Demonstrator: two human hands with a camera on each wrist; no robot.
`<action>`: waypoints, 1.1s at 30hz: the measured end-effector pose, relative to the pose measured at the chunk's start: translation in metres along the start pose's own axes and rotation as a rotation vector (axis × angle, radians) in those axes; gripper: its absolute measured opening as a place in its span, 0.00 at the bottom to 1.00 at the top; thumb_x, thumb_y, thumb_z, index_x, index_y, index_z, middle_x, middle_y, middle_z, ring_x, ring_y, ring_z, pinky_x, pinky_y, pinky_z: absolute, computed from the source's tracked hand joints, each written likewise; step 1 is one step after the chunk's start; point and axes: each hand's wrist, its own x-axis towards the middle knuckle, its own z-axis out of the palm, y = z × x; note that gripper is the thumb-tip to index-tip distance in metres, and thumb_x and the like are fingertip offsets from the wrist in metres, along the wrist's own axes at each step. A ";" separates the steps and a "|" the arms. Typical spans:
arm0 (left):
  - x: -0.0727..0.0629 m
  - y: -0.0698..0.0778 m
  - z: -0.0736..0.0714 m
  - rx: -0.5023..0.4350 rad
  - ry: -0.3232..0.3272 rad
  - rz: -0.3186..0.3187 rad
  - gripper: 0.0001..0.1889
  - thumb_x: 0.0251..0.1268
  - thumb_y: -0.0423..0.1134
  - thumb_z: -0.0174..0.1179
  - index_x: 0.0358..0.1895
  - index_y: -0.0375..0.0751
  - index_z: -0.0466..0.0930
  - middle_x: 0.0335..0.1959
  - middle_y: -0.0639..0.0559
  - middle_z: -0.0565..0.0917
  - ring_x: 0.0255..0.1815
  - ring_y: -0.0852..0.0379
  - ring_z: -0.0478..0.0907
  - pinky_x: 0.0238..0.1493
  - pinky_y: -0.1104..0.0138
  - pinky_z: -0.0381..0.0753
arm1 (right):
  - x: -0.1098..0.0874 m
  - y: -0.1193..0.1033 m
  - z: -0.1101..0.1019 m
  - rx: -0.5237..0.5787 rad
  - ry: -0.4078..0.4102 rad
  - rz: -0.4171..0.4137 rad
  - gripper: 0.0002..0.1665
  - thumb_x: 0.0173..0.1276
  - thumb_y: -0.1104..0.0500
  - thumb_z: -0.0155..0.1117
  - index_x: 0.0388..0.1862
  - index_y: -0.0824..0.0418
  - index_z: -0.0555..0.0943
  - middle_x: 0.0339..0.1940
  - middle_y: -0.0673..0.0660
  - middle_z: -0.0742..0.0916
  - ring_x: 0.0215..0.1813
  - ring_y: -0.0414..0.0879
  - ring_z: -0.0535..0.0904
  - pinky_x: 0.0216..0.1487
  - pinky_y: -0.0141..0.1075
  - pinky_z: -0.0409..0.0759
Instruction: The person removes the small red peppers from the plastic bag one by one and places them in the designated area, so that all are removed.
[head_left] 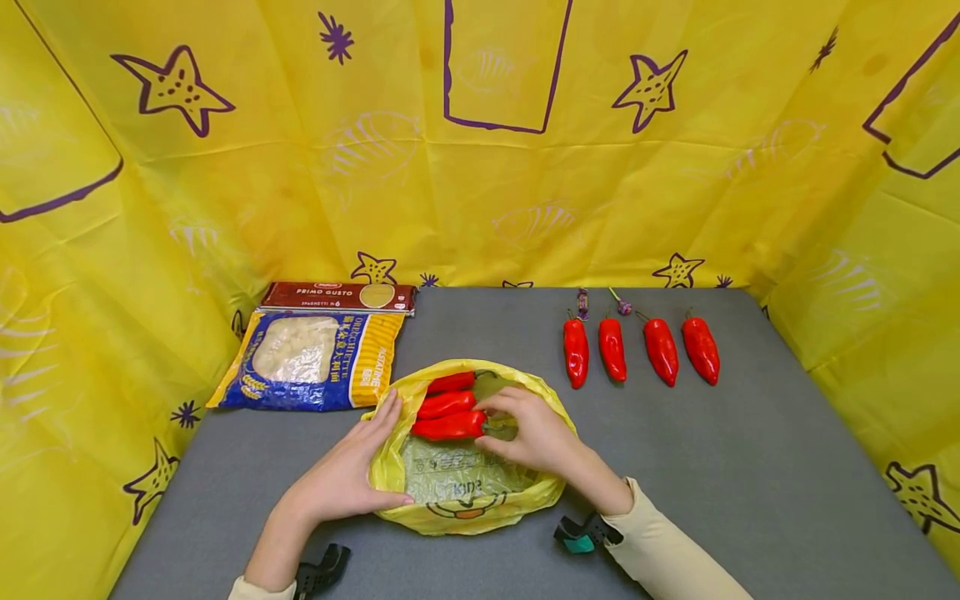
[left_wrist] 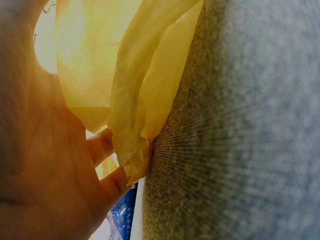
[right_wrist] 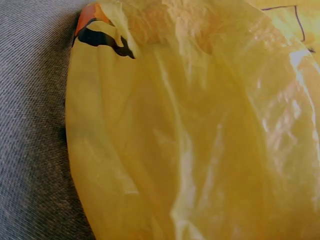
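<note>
A yellow plastic bag lies with its mouth spread wide, and 3 red peppers are inside it, side by side, stems to the right. My left hand rests against the bag's left rim, fingers stretched along the outside and thumb at the front edge. Inside the mouth, my right hand holds the nearest pepper by its stem end between thumb and fingers. In the left wrist view, the left fingers touch the yellow plastic. The bag's side hides the right hand in the right wrist view.
Several red peppers stand in a row at the back right, with a wrapped candy and a purple lollipop behind them. A blue and yellow pasta bag and a brown spaghetti box lie at the back left.
</note>
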 end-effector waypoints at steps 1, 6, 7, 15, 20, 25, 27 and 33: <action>0.000 0.000 0.000 -0.003 0.000 0.001 0.69 0.49 0.71 0.77 0.89 0.48 0.45 0.90 0.53 0.42 0.82 0.29 0.58 0.73 0.33 0.67 | 0.000 0.000 -0.001 0.012 0.012 -0.008 0.23 0.61 0.53 0.83 0.54 0.56 0.89 0.46 0.50 0.89 0.50 0.44 0.85 0.55 0.41 0.85; 0.000 0.001 -0.001 -0.007 0.001 0.005 0.69 0.49 0.70 0.77 0.88 0.47 0.45 0.90 0.53 0.42 0.82 0.30 0.59 0.73 0.34 0.68 | 0.002 0.002 -0.004 0.093 0.083 -0.063 0.22 0.58 0.55 0.84 0.52 0.57 0.90 0.44 0.49 0.91 0.49 0.46 0.87 0.53 0.41 0.85; 0.000 0.001 -0.001 -0.007 0.001 0.005 0.69 0.49 0.70 0.77 0.88 0.47 0.46 0.90 0.53 0.42 0.82 0.30 0.59 0.73 0.34 0.67 | 0.002 0.002 -0.004 0.115 0.099 -0.078 0.22 0.58 0.55 0.84 0.51 0.57 0.90 0.44 0.49 0.91 0.48 0.47 0.87 0.52 0.41 0.85; 0.000 0.001 -0.001 -0.006 -0.004 0.000 0.69 0.49 0.71 0.77 0.89 0.48 0.45 0.90 0.53 0.41 0.82 0.27 0.56 0.74 0.32 0.65 | 0.004 -0.005 -0.013 0.247 0.169 -0.104 0.21 0.57 0.57 0.84 0.50 0.55 0.90 0.43 0.48 0.91 0.42 0.53 0.83 0.36 0.43 0.81; 0.000 0.002 -0.001 -0.003 -0.005 0.001 0.70 0.49 0.72 0.77 0.89 0.48 0.44 0.90 0.53 0.41 0.83 0.27 0.54 0.75 0.32 0.64 | 0.003 -0.012 -0.021 0.275 0.198 -0.081 0.21 0.57 0.57 0.84 0.50 0.53 0.91 0.42 0.46 0.91 0.41 0.46 0.80 0.30 0.40 0.77; 0.000 0.003 -0.001 -0.008 -0.002 0.005 0.70 0.49 0.71 0.77 0.88 0.47 0.44 0.90 0.52 0.42 0.83 0.27 0.53 0.75 0.32 0.62 | 0.002 -0.019 -0.031 0.320 0.250 -0.070 0.21 0.57 0.60 0.85 0.50 0.54 0.91 0.38 0.48 0.89 0.40 0.40 0.77 0.30 0.41 0.76; 0.000 0.003 -0.001 -0.006 -0.001 0.007 0.70 0.49 0.71 0.77 0.88 0.47 0.44 0.90 0.52 0.42 0.83 0.27 0.54 0.75 0.32 0.63 | 0.001 -0.021 -0.035 0.341 0.266 -0.061 0.22 0.57 0.62 0.84 0.51 0.54 0.91 0.39 0.48 0.89 0.41 0.41 0.77 0.31 0.42 0.75; 0.000 0.003 -0.001 0.006 0.006 0.011 0.70 0.48 0.71 0.77 0.88 0.47 0.44 0.90 0.51 0.42 0.82 0.29 0.58 0.74 0.35 0.67 | 0.000 -0.024 -0.049 0.365 0.329 -0.058 0.23 0.57 0.65 0.83 0.52 0.56 0.92 0.41 0.49 0.90 0.40 0.44 0.78 0.32 0.40 0.73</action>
